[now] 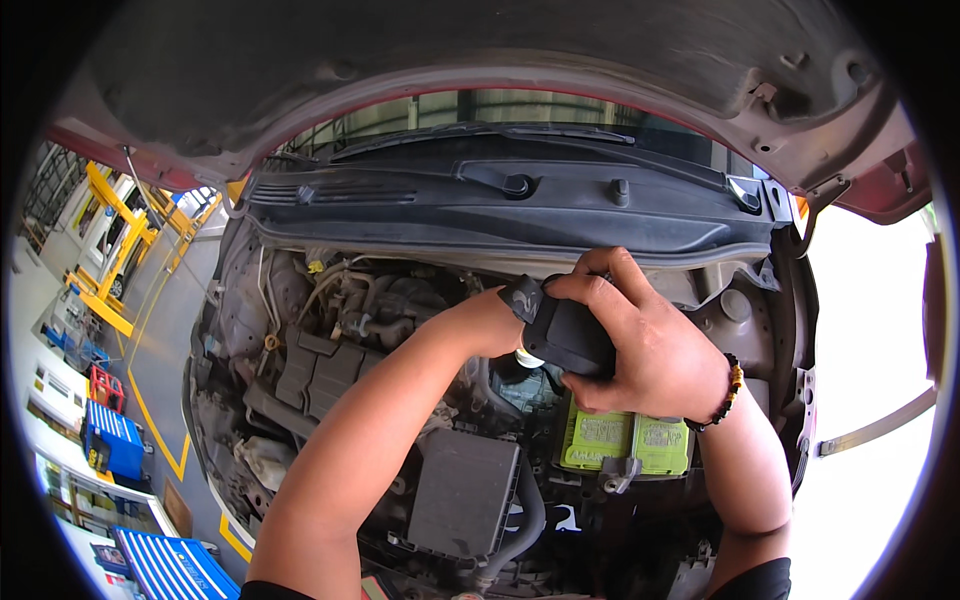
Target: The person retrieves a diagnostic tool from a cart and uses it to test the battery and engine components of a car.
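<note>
In the open engine bay, my right hand (640, 335), with a beaded bracelet at the wrist, grips a black plastic box-like part (568, 335) from above and the side, its fingers bent round the edges. My left hand (485, 325) reaches to the part's left side, its fingers mostly hidden behind it. A dark strip or flap (522, 298) sticks up at the part's upper left corner. A small pale round piece (530, 357) shows just under the part. The green-topped battery (595, 450) lies below my right hand, partly covered by it.
An air box (462, 490) sits near the front, engine covers (310, 370) at left, a round cap (735, 305) at right. The raised hood (450, 40) arches overhead, beyond the cowl (420, 215). Yellow lifts (110, 300) and blue tool cabinets (115, 440) stand off to the left.
</note>
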A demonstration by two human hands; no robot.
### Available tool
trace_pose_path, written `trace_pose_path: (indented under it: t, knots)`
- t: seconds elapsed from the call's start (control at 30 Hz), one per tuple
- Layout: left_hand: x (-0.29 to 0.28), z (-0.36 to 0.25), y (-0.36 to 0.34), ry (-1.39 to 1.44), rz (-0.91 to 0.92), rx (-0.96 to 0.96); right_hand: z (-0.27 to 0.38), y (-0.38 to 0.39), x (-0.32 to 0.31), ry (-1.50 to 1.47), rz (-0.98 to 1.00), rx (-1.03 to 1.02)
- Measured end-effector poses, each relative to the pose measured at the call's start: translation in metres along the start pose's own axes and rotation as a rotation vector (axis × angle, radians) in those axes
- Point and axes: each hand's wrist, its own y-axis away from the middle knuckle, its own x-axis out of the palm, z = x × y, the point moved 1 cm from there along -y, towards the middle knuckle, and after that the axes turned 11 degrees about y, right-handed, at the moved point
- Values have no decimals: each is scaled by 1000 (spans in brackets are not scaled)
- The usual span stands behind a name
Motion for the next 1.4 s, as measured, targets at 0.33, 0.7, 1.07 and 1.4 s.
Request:
trace_pose_path:
  t: [0.33, 0.7, 1.07, 1.4]
  knots:
    - [29, -9, 9, -299, -138, -181, 5, 15, -21, -1, -45, 16]
    - [59, 8, 9, -832, -30, -316, 11, 39, -40, 54, -72, 92]
    - [74, -22, -26, -518, -247, -224, 49, 62, -82, 41, -130, -1]
    - [90, -50, -30, -605, -412, -286, 77, 100, -125, 237, -38, 40]
